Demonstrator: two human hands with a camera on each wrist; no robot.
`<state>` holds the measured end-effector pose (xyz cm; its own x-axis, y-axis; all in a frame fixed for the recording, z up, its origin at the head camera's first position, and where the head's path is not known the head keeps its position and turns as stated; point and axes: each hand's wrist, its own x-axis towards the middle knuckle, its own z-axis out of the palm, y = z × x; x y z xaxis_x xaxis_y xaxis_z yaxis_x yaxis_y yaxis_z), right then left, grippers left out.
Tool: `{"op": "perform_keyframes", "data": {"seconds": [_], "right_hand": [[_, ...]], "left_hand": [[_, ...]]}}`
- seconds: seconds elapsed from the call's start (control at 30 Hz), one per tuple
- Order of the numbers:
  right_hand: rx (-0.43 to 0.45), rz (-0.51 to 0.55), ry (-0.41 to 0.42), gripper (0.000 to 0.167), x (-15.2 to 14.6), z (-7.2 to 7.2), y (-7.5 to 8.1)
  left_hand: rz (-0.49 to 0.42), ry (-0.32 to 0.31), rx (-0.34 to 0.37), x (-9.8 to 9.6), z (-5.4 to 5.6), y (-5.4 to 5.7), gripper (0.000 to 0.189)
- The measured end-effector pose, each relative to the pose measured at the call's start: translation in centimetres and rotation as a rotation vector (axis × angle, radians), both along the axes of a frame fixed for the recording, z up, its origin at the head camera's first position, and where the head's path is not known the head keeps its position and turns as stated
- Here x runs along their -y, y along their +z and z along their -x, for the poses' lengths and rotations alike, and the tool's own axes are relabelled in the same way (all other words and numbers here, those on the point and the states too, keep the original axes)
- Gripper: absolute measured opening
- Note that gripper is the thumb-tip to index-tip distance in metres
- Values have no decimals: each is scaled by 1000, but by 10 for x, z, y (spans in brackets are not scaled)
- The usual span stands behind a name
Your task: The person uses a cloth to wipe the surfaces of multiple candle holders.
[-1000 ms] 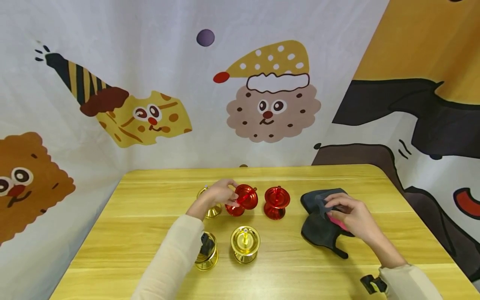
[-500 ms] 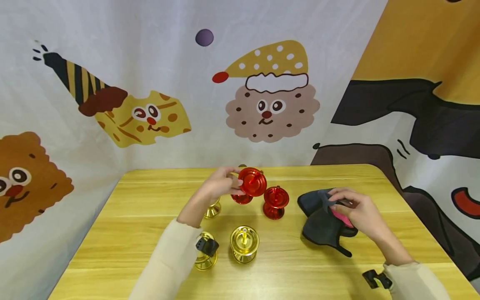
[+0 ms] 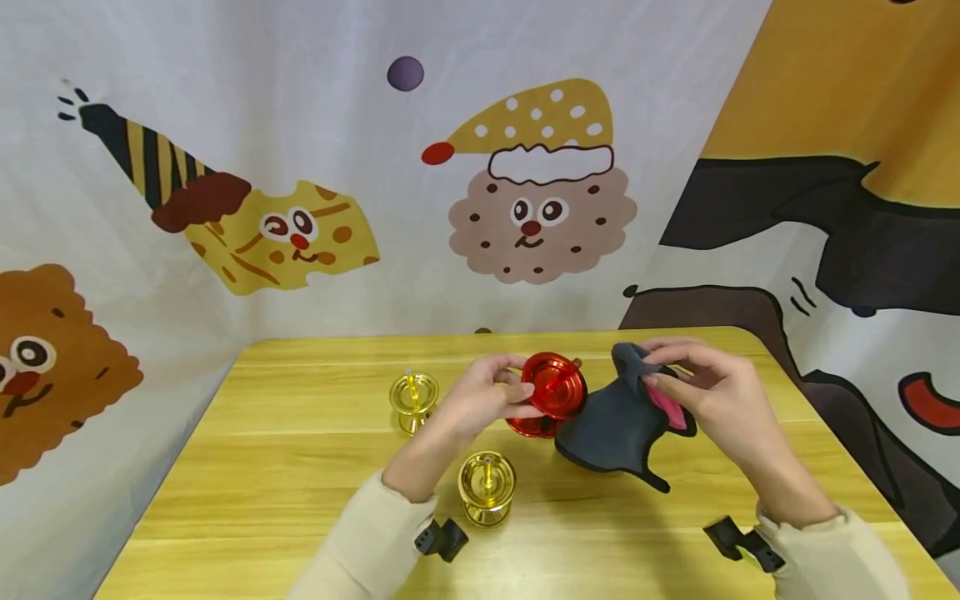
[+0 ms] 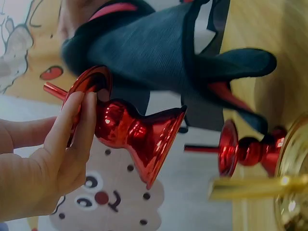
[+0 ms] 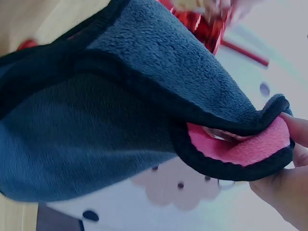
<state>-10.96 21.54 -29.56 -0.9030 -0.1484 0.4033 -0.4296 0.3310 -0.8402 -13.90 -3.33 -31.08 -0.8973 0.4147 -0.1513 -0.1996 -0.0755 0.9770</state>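
Observation:
My left hand (image 3: 476, 400) pinches a shiny red candle holder (image 3: 553, 385) by its dish rim, lifted off the table; a thin stem rises from the dish. In the left wrist view its bulbous neck and flared foot (image 4: 159, 149) show. My right hand (image 3: 712, 387) pinches one end of a dark blue-grey cloth (image 3: 611, 425) with black edging and a pink underside (image 5: 262, 144). The cloth hangs close beside the red holder, overlapping its foot in the head view. Another red candle holder (image 4: 252, 150), seen in the left wrist view, stands on the table, hidden in the head view.
Two gold candle holders stand on the wooden table (image 3: 300, 467): one at the back left (image 3: 414, 402), one nearer the front (image 3: 487, 487). A printed curtain (image 3: 330, 100) hangs behind the table's far edge. Black wrist devices (image 3: 442, 537) sit at both cuffs.
My left hand has lifted the red candle holder and brought it rightward, close to the cloth. My right hand has raised the cloth and drawn it leftward. The left sleeve now hides the front-left gold holder.

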Motion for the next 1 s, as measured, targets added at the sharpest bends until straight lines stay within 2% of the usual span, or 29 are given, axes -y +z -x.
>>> {"op": "perform_keyframes", "data": {"seconds": [0.17,0.33,0.53,0.63,0.77,1.0], "right_hand": [[18,77,103,17,18,-4,-5],[59,56,137,20,27,-5,-21],[2,-102,134,43,33,-2,-37],[12,-158,123,48,36,0,-44],[43,-179,98,51,41,1,-51],[19,-192,70,51,48,3,-59]], "left_hand": [[-41,3,29,-10,-7,-6,28],[-58,9,31,-14,-12,-11,26],[-15,32,28,-14,-13,-16,26],[20,42,29,-14,-12,-19,27],[56,51,16,-15,-11,-22,28],[98,51,-26,-14,-11,-26,28]]}}
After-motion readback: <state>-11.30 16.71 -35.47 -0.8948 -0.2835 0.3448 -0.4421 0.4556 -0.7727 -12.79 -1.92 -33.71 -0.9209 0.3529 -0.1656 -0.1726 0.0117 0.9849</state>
